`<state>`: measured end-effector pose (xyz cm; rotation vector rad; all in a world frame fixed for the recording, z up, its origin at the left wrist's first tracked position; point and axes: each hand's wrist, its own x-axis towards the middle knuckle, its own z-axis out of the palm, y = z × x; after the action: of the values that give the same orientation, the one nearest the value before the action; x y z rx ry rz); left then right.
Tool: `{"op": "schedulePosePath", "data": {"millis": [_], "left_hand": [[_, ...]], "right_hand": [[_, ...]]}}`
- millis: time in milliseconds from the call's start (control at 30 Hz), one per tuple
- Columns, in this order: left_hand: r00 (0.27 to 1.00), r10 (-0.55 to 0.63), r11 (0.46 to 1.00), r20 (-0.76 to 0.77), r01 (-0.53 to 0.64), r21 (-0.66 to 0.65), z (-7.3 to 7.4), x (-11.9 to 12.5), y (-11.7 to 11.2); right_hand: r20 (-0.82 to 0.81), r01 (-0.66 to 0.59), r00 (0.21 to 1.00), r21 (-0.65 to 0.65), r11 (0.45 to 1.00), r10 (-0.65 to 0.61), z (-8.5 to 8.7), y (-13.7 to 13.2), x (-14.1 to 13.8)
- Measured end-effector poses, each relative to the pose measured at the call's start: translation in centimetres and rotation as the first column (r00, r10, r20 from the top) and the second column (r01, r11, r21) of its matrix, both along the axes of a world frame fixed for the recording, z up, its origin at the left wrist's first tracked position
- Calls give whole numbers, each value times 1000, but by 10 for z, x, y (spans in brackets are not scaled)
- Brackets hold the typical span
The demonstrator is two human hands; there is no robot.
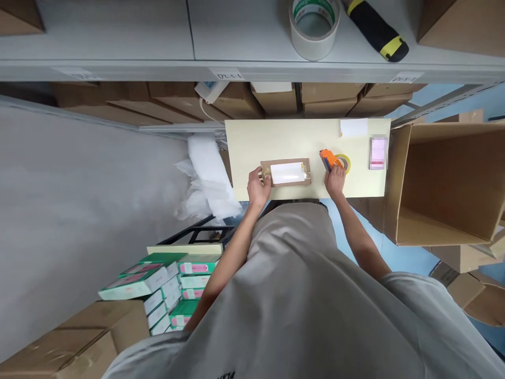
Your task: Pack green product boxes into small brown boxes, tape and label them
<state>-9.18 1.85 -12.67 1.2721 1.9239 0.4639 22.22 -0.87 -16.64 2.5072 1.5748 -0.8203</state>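
Note:
A flat brown cardboard box lies on the pale tabletop, with a white label on its upper face and clear tape at its ends. The fingers of my left hand are closed around the left end of this box. To the right, my right hand grips an orange tape dispenser loaded with a roll of yellowish tape. A gap separates the dispenser from the box's right end.
A white paper and a phone lie on the table's right part. Beside it stands a large open carton. The shelf ahead holds a tape roll and a black-yellow cutter. White wrap hangs left; green-white boxes are stacked lower left.

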Motion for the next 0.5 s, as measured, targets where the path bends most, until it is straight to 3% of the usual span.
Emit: {"op": "schedulePosePath", "data": {"millis": [100,233,367,500], "left_hand": [[998,56,998,9,-56,-34,-3,2,0],[996,82,993,-29,-84,-87,-7,5,-1],[995,57,991,-77,-65,-114,-8,11,-2],[996,63,992,-62,-69,-108,-10,12,-1]], "right_hand": [[-2,9,1000,80,997,-9,19,-1,-16],[-221,-57,972,98,994,77,42,3,-56],[-290,-71,955,-55,996,52,41,14,-86],[-309,-74,950,-59,996,52,34,18,-81]]}}
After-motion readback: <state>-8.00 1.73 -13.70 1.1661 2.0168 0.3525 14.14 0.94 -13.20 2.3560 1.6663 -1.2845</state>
